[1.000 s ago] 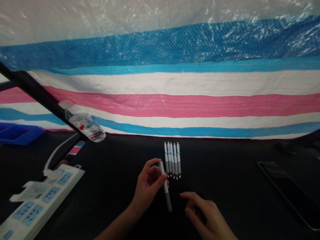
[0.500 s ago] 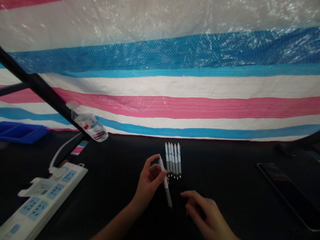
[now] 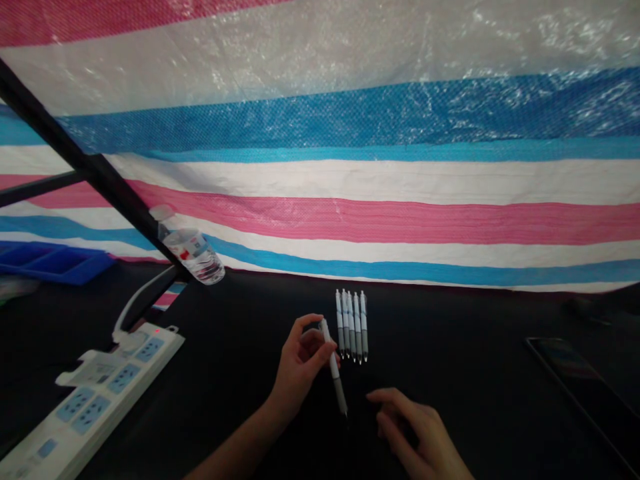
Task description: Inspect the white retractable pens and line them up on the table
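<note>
In my left hand [image 3: 299,363] is a white pen [image 3: 335,365] with a grey grip, pinched between thumb and fingers. Its tip points down toward me, and the index fingertip is by its top end. Just beyond it, several similar pens [image 3: 351,327] lie side by side on the black table [image 3: 450,353], tips toward me. My right hand [image 3: 417,430] rests low on the right, near the held pen's tip but apart from it. Its index finger reaches out, the thumb is apart, the other fingers are curled, and nothing shows in it.
At left lies a white power strip [image 3: 93,400] with a plug and cable. A clear water bottle [image 3: 197,253] stands tilted in view by a black frame bar [image 3: 115,187]. There is a blue tray [image 3: 57,262] far left, a phone [image 3: 580,393] at right, and a striped sheet [image 3: 375,180] behind.
The camera view has turned slightly, so the surroundings appear shifted to the right. My left hand still grips the pen, and both hands keep nearly the same pose.
</note>
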`<state>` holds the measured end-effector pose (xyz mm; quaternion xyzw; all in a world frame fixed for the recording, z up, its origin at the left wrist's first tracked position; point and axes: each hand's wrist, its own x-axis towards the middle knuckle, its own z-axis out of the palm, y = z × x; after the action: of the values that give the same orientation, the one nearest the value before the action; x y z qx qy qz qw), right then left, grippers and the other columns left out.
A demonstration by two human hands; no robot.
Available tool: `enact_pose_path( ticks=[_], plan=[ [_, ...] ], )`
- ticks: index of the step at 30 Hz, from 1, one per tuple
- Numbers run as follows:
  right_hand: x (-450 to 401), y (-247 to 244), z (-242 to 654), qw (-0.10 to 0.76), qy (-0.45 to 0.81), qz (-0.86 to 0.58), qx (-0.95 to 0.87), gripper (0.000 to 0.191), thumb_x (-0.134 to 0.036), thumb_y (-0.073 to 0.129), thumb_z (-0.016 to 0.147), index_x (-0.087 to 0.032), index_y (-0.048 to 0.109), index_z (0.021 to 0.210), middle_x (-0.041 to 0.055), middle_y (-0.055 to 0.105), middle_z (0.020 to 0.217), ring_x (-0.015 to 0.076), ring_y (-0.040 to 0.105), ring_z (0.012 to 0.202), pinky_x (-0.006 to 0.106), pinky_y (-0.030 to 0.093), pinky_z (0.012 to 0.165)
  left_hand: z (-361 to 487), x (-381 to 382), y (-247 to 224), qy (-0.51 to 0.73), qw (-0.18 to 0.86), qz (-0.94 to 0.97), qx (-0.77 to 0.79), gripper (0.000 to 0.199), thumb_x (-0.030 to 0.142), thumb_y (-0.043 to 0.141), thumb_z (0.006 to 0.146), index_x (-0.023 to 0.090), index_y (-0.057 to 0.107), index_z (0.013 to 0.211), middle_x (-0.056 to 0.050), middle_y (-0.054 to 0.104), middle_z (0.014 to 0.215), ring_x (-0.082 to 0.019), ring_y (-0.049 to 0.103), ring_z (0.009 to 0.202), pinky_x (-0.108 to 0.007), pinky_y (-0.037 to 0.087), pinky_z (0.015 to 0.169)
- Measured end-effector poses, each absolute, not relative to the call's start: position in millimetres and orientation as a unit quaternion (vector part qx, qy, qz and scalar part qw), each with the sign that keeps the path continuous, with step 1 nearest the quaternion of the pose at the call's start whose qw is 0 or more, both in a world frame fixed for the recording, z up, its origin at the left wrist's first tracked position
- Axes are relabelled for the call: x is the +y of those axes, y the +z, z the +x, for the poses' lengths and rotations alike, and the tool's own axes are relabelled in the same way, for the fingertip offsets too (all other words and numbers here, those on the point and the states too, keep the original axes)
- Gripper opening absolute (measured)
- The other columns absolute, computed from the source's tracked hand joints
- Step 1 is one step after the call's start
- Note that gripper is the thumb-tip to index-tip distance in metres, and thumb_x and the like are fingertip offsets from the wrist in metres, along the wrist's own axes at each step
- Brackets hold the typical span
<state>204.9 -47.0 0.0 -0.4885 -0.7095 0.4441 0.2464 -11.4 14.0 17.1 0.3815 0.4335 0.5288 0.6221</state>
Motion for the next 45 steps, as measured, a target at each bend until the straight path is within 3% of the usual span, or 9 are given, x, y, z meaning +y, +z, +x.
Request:
enact_pose_path(
  ticks=[10, 13, 15, 19, 25, 28, 31, 34, 45],
  plan=[
    [-44, 2, 204, 0.255, 0.454, -0.493, -0.697, 0.031, -0.037, 0.040, 0.100, -0.020, 0.061, 0.114, -0.0002, 0.062, 0.070, 0.0142, 0.060, 0.061, 0.024, 0.043, 0.057, -18, 36, 19, 0.500, 0.588, 0.404, 0.491, 0.057, 0.030, 0.073, 0.079, 0.023, 0.046, 0.129, 0.003, 0.064, 0.081, -0.016, 0.067, 0.069, -0.025, 0.057, 0.059],
    [-45, 1, 205, 0.257, 0.448, -0.495, -0.699, 0.029, -0.036, 0.041, 0.100, -0.021, 0.061, 0.116, -0.0005, 0.063, 0.070, 0.0141, 0.060, 0.061, 0.024, 0.043, 0.057, -21, 56, 17, 0.481, 0.541, 0.458, 0.516, 0.056, 0.033, 0.074, 0.077, 0.022, 0.052, 0.127, 0.002, 0.062, 0.081, -0.017, 0.067, 0.069, -0.026, 0.058, 0.057],
    [-45, -1, 206, 0.263, 0.436, -0.499, -0.701, 0.029, -0.035, 0.042, 0.100, -0.021, 0.061, 0.116, -0.0004, 0.063, 0.071, 0.0146, 0.060, 0.063, 0.024, 0.045, 0.059, -22, 68, 13, 0.469, 0.483, 0.519, 0.527, 0.053, 0.034, 0.074, 0.077, 0.020, 0.057, 0.125, -0.001, 0.063, 0.091, -0.015, 0.067, 0.066, -0.024, 0.057, 0.054],
    [-41, -2, 209, 0.302, 0.399, -0.508, -0.701, 0.024, -0.031, 0.044, 0.099, -0.022, 0.061, 0.113, 0.0011, 0.065, 0.079, 0.0160, 0.063, 0.071, 0.026, 0.049, 0.066, -20, 81, 4, 0.444, 0.420, 0.564, 0.555, 0.062, 0.033, 0.072, 0.077, 0.020, 0.052, 0.134, -0.005, 0.061, 0.105, -0.014, 0.067, 0.066, -0.030, 0.059, 0.061],
    [-32, 1, 217, 0.318, 0.324, -0.498, -0.739, 0.027, -0.024, 0.046, 0.097, -0.025, 0.058, 0.121, 0.0085, 0.065, 0.112, 0.0231, 0.062, 0.108, 0.038, 0.052, 0.093, -21, 57, 2, 0.421, 0.456, 0.585, 0.522, 0.056, 0.023, 0.062, 0.082, 0.021, 0.046, 0.136, -0.012, 0.058, 0.121, -0.022, 0.068, 0.099, -0.042, 0.059, 0.085],
    [-29, -3, 220, 0.289, 0.284, -0.508, -0.760, 0.033, -0.024, 0.049, 0.095, -0.027, 0.056, 0.127, 0.0085, 0.062, 0.127, 0.0266, 0.052, 0.127, 0.046, 0.045, 0.106, -29, 41, 6, 0.371, 0.438, 0.665, 0.478, 0.069, 0.013, 0.066, 0.077, 0.026, 0.043, 0.140, -0.011, 0.055, 0.130, -0.026, 0.060, 0.116, -0.045, 0.054, 0.095],
    [-26, -6, 221, 0.262, 0.264, -0.510, -0.776, 0.037, -0.023, 0.050, 0.095, -0.028, 0.054, 0.131, 0.0078, 0.061, 0.132, 0.0276, 0.047, 0.132, 0.049, 0.043, 0.109, -36, 32, 8, 0.314, 0.392, 0.755, 0.422, 0.085, 0.009, 0.074, 0.069, 0.032, 0.041, 0.143, -0.009, 0.047, 0.143, -0.029, 0.046, 0.131, -0.048, 0.044, 0.108],
    [-22, -7, 220, 0.247, 0.255, -0.507, -0.786, 0.040, -0.022, 0.049, 0.095, -0.027, 0.053, 0.134, 0.0078, 0.060, 0.134, 0.0280, 0.045, 0.134, 0.050, 0.042, 0.110, -38, 31, 5, 0.301, 0.349, 0.781, 0.422, 0.080, 0.007, 0.072, 0.073, 0.034, 0.043, 0.142, -0.006, 0.047, 0.142, -0.027, 0.045, 0.132, -0.048, 0.037, 0.113],
    [-14, -17, 220, 0.214, 0.192, -0.483, -0.827, 0.055, -0.019, 0.043, 0.097, -0.029, 0.032, 0.150, 0.0050, 0.047, 0.151, 0.0262, 0.036, 0.143, 0.057, 0.030, 0.118, -26, 41, -5, 0.290, 0.290, 0.804, 0.431, 0.063, 0.008, 0.068, 0.079, 0.028, 0.048, 0.135, -0.008, 0.056, 0.130, -0.024, 0.054, 0.121, -0.044, 0.044, 0.106]
  ],
)
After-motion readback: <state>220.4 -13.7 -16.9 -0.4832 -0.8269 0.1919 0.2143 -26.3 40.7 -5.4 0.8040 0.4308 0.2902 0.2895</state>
